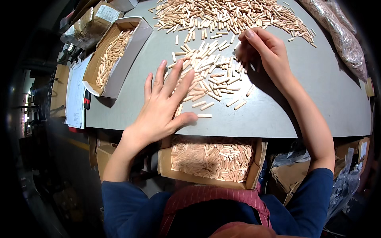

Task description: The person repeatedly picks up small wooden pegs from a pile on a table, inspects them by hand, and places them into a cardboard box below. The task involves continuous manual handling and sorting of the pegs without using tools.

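Note:
Short pale wooden dowels [206, 71] lie loosely scattered on the grey table, between and around my hands. My left hand [156, 105] is open, with its fingers spread over the left side of this scatter. Its thumb touches one end of a single dowel [204, 116] near the table's front edge. At the right side of the scatter, my right hand [272, 53] has its fingers curled down and the thumb against the index finger. Shadow and the hand itself hide whatever those fingers hold. Beyond both hands is a large heap of dowels [226, 16].
Below the table's front edge sits an open cardboard box [164, 164] full of dowels. A long white carton [129, 67] with more dowels stands at left, beside papers [75, 95] and a taped box [89, 23]. A clear plastic bag of dowels [337, 35] lies at far right.

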Motion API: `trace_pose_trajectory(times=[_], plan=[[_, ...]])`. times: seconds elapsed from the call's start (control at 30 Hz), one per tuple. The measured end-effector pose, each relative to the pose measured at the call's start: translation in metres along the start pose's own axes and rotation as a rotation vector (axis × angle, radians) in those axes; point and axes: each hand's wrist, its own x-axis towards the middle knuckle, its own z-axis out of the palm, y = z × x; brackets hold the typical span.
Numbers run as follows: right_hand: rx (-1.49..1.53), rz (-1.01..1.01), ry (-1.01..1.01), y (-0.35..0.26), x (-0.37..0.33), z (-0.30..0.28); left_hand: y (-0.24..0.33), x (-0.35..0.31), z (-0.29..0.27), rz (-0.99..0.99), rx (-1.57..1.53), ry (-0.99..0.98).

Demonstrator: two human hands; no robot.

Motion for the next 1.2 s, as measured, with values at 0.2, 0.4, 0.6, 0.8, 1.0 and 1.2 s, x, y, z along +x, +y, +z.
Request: trace_pose_trajectory(times=[0.2, 0.4, 0.6, 0.8, 1.0, 1.2], plan=[[-0.194, -0.146, -0.061, -0.008, -0.012, 0.014, 0.003, 0.005, 0.006, -0.073, 0.027, 0.035], [-0.838, -0.708, -0.456, -0.026, -0.014, 0.020, 0.003, 0.026, 0.008, -0.071, 0.066, 0.019], [-1.142, -0.542, -0.522, -0.009, -0.025, 0.025, -0.002, 0.045, 0.014, 0.019, 0.019, 0.047], [-1.258, -0.464, -0.393, 0.004, -0.015, 0.002, 0.003, 0.048, 0.011, 0.136, 0.058, 0.022], [-1.295, -0.378, -0.411, 0.004, -0.013, 0.000, 0.022, 0.038, 0.009, 0.221, 0.078, -0.014], [-1.293, -0.355, -0.389, 0.005, -0.014, 0.002, 0.020, 0.032, 0.008, 0.205, -0.026, 0.011]])
